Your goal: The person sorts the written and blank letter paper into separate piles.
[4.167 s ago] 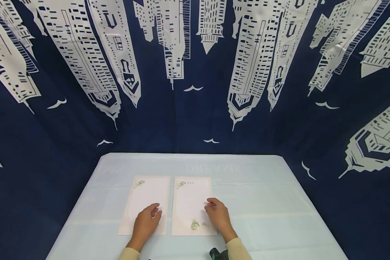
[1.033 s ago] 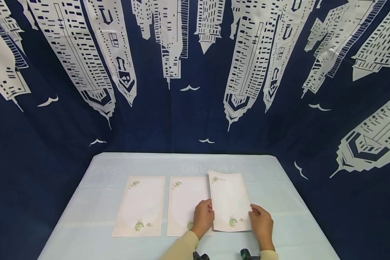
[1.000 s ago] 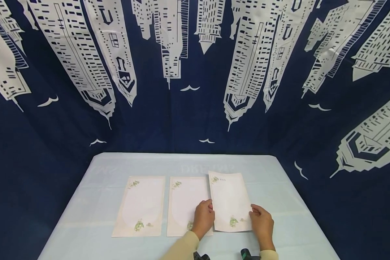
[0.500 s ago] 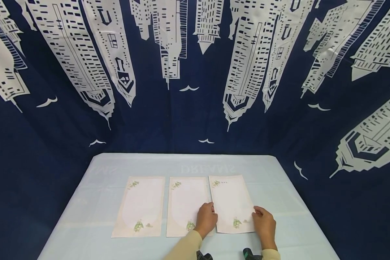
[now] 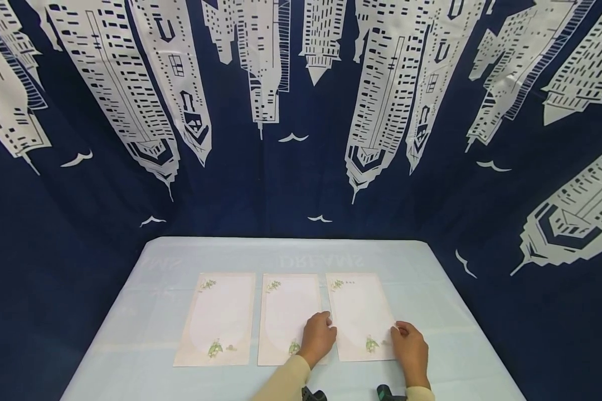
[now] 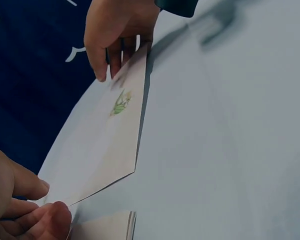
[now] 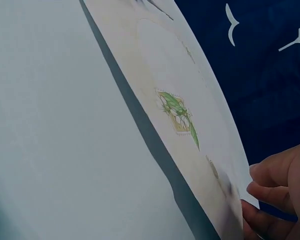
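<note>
Three pale pink sheets of writing paper with green floral prints lie side by side: the left sheet [image 5: 221, 317], the middle sheet [image 5: 287, 312] and the right sheet [image 5: 358, 312]. My left hand [image 5: 318, 337] is over the middle sheet's right edge, fingertips at the right sheet's left edge. In the left wrist view, the thumb and index finger of that hand stand apart, loosely bent. At the right sheet's lower right edge, my right hand [image 5: 411, 350] pinches the paper. The near edge of the right sheet [image 7: 180, 60] is slightly raised, casting a shadow.
The sheets rest on a white-covered table [image 5: 446, 334]. A dark blue curtain [image 5: 261, 189] with white buildings and birds hangs behind and beside it. Dark devices show near both wrists, one being the right wrist device [image 5: 388, 393].
The right sheet was taken off the middle one and set to its right. In the last half second it has come down flatter and shifted slightly right with my right hand; my left hand has barely moved.
</note>
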{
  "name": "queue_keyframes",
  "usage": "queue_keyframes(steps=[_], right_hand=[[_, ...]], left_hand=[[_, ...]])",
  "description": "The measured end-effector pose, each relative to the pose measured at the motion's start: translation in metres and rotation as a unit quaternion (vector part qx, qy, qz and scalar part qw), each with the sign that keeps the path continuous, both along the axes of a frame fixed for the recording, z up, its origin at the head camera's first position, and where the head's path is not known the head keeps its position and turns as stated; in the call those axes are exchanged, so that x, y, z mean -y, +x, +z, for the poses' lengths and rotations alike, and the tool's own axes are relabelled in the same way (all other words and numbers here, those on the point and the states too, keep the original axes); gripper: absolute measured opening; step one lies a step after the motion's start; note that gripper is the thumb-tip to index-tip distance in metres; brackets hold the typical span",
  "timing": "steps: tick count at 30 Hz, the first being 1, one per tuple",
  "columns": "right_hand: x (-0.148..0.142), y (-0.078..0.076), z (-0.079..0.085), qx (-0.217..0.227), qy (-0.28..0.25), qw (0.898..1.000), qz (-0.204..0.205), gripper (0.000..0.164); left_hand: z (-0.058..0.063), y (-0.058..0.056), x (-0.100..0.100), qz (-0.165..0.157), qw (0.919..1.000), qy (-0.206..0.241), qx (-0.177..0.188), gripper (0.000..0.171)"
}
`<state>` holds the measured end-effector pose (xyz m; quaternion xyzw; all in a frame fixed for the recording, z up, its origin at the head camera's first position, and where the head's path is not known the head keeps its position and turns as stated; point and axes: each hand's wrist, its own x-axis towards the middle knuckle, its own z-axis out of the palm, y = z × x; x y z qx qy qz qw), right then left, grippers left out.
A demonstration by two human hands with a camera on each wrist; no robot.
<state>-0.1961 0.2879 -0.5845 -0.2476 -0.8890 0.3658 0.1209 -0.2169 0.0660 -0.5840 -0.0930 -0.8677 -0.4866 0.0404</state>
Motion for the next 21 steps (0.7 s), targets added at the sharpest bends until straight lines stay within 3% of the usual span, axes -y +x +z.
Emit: queue_keyframes(steps=[7,11,16,21], right_hand=[[0.004,-0.001,0.001,0.011,0.002,1.000,-0.010,0.033],[0.010,-0.001,0.005,0.008,-0.005,1.000,-0.017,0.034],[0.025,0.000,0.007,-0.023,-0.018,0.999,0.014,0.033],[0.045,-0.004,0.007,-0.034,-0.027,0.997,0.058,0.029]], left_hand=[[0.001,-0.008,0.014,0.018,0.9988,0.004,-0.045,0.028],[0.002,-0.013,0.030,0.028,0.9988,0.004,-0.039,0.027],[0.008,-0.016,0.052,0.046,0.9986,0.004,-0.024,0.030],[0.014,-0.017,0.075,0.063,0.9974,-0.001,-0.037,0.030]])
